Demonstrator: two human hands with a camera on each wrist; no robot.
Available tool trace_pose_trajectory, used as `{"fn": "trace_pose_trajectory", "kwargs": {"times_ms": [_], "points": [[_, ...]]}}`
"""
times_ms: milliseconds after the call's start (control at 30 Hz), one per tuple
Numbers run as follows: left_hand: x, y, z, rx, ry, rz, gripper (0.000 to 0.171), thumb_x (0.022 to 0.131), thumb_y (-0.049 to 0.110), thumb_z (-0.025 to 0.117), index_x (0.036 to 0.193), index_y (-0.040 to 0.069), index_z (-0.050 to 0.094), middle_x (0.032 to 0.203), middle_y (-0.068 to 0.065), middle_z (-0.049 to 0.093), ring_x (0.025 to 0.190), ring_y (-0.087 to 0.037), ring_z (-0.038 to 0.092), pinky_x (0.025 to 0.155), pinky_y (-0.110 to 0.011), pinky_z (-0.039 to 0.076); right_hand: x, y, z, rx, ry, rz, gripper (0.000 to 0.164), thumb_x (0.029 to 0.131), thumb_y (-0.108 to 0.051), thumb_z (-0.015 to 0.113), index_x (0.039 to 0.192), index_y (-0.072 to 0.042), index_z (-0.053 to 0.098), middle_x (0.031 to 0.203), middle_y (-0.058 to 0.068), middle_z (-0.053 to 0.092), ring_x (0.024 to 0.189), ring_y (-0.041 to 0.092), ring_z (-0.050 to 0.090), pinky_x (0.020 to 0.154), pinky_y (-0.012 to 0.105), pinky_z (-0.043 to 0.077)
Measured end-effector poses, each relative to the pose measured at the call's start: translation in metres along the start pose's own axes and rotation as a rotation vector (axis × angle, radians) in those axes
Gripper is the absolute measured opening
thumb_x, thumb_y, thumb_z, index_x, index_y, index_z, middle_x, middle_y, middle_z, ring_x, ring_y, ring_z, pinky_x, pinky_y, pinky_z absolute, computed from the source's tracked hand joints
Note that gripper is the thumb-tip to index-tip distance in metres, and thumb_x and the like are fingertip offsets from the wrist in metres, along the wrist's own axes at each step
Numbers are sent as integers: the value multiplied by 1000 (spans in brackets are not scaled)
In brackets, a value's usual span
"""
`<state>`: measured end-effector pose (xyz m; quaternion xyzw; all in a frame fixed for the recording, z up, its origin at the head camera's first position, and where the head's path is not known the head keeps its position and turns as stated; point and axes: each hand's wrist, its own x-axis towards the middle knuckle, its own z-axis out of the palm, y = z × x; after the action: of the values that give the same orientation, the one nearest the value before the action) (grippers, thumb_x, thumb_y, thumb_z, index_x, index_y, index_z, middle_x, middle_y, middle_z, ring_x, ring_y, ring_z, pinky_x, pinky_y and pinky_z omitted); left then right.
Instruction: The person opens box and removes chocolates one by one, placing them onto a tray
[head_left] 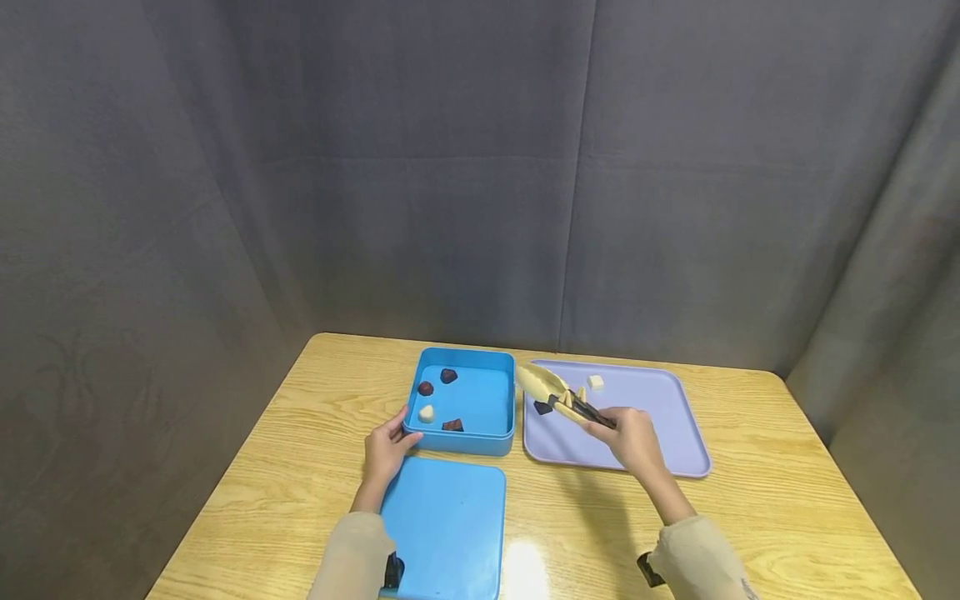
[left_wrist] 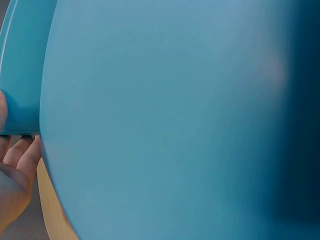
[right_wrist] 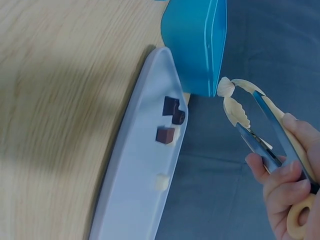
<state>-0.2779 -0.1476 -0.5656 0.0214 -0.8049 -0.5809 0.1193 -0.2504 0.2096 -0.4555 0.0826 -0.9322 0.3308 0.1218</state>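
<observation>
My left hand [head_left: 384, 450] grips the near left corner of an open blue box [head_left: 459, 443], thumb on the front and fingers along the side. Inside the box lie several chocolates: two dark ones toward the back left, a white one [head_left: 427, 413] near the left front, and a brown square [head_left: 453, 425] by the front wall. My right hand [head_left: 633, 437] holds cream-and-black tongs [head_left: 574, 404] above the left part of a lilac tray [head_left: 652, 417]. Between the tong tips, close to the box's rim, sits a pale shell-shaped piece [right_wrist: 226, 87].
On the tray are dark pieces [right_wrist: 170, 106], a brown cube [right_wrist: 165, 135] and a white cube [head_left: 596, 382]. A flat blue lid [head_left: 446, 521] lies on the wooden table [head_left: 780, 467] in front of the box. Grey curtains [head_left: 420, 208] hang behind the table.
</observation>
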Motion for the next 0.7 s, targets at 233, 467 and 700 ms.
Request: {"fn": "trace_pose_trajectory", "kwargs": {"times_ms": [233,467,700], "points": [[-1,0,0,1,2,2,52,77,6,69,125,-1,49,125,-19,47,112,-32,47,86,-36,45,-5,15,-9,-8,10,44,26,76,-18,71,88,4,69,81,15,67,63,18,56,55,36,48],[-1,0,1,3,-3,-11,52,78,6,68,126,0,49,126,-17,47,113,-30,46,87,-34,44,-12,31,-17,-42,32,71,26,75,-20,71,85,4,69,78,15,66,60,18,53,50,32,44],[-1,3,0,5,0,-17,51,78,5,68,125,-1,49,125,-19,47,112,-32,47,86,-36,44,-18,45,-24,-70,30,96,28,76,-20,70,87,6,68,80,18,66,64,22,57,50,33,44]]}}
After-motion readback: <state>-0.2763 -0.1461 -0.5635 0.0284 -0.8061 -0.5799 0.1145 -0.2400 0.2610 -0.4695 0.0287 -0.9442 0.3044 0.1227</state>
